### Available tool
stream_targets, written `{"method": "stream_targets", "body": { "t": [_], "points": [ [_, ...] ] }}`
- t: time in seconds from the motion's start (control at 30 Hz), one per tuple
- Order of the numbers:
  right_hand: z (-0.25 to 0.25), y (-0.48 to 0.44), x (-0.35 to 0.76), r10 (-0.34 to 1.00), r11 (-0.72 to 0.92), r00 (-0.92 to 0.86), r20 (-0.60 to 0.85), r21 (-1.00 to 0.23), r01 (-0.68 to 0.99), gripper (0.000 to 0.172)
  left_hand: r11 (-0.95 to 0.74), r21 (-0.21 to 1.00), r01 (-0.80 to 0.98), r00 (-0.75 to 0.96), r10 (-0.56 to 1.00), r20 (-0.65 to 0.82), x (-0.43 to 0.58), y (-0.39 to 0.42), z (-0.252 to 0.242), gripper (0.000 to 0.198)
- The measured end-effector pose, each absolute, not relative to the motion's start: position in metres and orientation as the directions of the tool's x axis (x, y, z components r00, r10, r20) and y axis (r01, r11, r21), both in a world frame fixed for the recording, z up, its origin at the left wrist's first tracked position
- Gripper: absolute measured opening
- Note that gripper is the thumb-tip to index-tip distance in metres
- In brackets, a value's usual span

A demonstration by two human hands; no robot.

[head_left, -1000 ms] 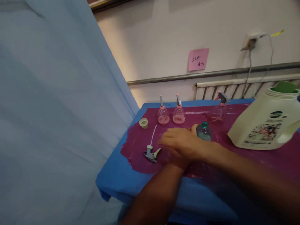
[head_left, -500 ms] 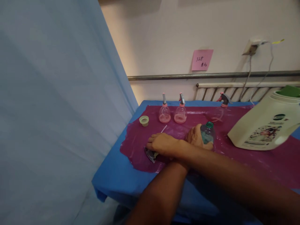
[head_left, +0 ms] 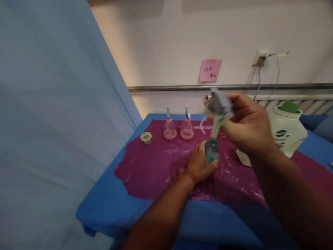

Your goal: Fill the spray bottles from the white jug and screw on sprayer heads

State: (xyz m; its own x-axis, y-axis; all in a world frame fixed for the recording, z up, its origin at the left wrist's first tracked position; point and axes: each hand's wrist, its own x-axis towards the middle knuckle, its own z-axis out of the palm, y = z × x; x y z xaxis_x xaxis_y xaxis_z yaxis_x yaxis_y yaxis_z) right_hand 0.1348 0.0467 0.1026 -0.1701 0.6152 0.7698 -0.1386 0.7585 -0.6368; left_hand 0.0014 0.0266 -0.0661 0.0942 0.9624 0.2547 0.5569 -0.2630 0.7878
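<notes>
My left hand (head_left: 199, 164) is wrapped round a small clear bottle with a green neck (head_left: 212, 151), which stands upright on the purple plastic sheet (head_left: 153, 166). My right hand (head_left: 247, 123) holds a grey spray trigger head (head_left: 220, 106) in the air, just above and slightly right of the bottle's mouth. Its thin white dip tube (head_left: 203, 124) curls down to the left. The trigger head is blurred by motion.
Two small pink spray bottles (head_left: 169, 127) (head_left: 187, 127) stand at the back of the sheet. A pale green cap (head_left: 146, 137) lies at the left. A large white detergent jug (head_left: 284, 130) stands behind my right hand. A blue curtain (head_left: 52, 121) hangs on the left.
My right hand has picked the spray trigger head up from the sheet at the left and carried it up and right, above the bottle. My left hand has kept its hold on the bottle.
</notes>
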Motion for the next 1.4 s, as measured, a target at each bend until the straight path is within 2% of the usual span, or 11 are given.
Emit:
{"method": "stream_targets", "body": {
  "t": [0.07,0.13,0.27,0.37,0.47,0.57,0.73,1.0,1.23,1.4],
  "points": [
    [0.105,0.053,0.162,0.675,0.729,-0.035,0.737,-0.673,-0.123,0.033,-0.283,0.768,0.574,0.113,0.957,0.267,-0.001,0.027,-0.067,0.09],
    [0.098,0.058,0.18,0.697,0.716,0.051,0.715,-0.691,-0.101,0.031,-0.291,0.756,0.586,0.112,0.953,0.281,-0.004,0.029,-0.071,0.092],
    [0.081,0.066,0.19,0.737,0.676,0.084,0.671,-0.727,-0.121,0.029,-0.348,0.732,0.585,0.14,0.933,0.331,-0.008,0.033,-0.08,0.092],
    [0.072,0.069,0.187,0.782,0.621,0.06,0.62,-0.769,-0.149,0.033,-0.388,0.719,0.576,0.167,0.918,0.361,-0.009,0.034,-0.083,0.09],
    [0.056,0.074,0.184,0.82,0.562,-0.019,0.572,-0.812,-0.156,0.038,-0.34,0.738,0.583,0.137,0.936,0.324,-0.008,0.033,-0.079,0.092],
    [0.029,0.084,0.182,0.87,0.472,-0.08,0.486,-0.869,-0.149,0.041,-0.289,0.763,0.578,0.11,0.954,0.279,-0.005,0.032,-0.073,0.088],
    [-0.016,0.096,0.18,0.929,0.319,-0.155,0.336,-0.939,-0.125,0.045,-0.306,0.768,0.563,0.129,0.95,0.284,-0.002,0.031,-0.067,0.085],
    [-0.039,0.092,0.181,0.918,0.32,-0.204,0.339,-0.939,-0.124,0.041,-0.305,0.761,0.572,0.117,0.949,0.292,-0.002,0.033,-0.073,0.09],
    [-0.045,0.089,0.184,0.898,0.362,-0.236,0.372,-0.928,-0.085,0.036,-0.305,0.772,0.558,0.123,0.95,0.287,-0.001,0.033,-0.067,0.082],
    [-0.053,0.09,0.187,0.884,0.401,-0.237,0.403,-0.914,-0.062,0.036,-0.357,0.762,0.541,0.126,0.93,0.346,-0.001,0.033,-0.071,0.085]
  ]
}}
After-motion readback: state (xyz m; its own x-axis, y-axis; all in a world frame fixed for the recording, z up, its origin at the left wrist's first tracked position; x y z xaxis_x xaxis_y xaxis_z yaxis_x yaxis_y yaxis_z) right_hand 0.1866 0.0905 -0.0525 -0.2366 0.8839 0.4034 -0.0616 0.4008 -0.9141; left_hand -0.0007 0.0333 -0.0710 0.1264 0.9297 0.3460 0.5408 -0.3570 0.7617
